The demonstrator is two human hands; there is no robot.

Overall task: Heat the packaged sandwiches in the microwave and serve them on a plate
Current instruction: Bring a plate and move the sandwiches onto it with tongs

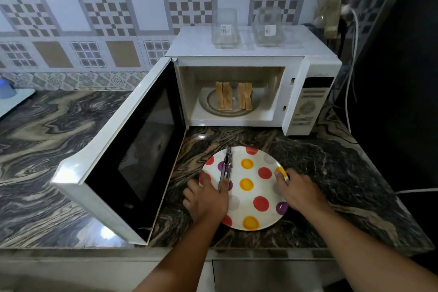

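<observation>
A white microwave (239, 41) stands on the counter with its door (132, 149) swung wide open to the left. Inside, two sandwiches (233, 99) stand on edge on the glass turntable (206, 108). In front of the microwave lies a white plate with coloured dots (254, 187). Metal tongs (226, 166) lie across the plate's left side. My left hand (206, 199) holds the plate's left rim and grips the tongs' handle end. My right hand (299, 191) grips the plate's right rim, thumb on top.
Two empty clear plastic sandwich packs (225, 28) (269, 26) stand on top of the microwave. A white cable (353, 59) hangs at the right by a dark wall. The marbled counter (47, 125) stretches left, where a light tray (14, 102) sits at the edge.
</observation>
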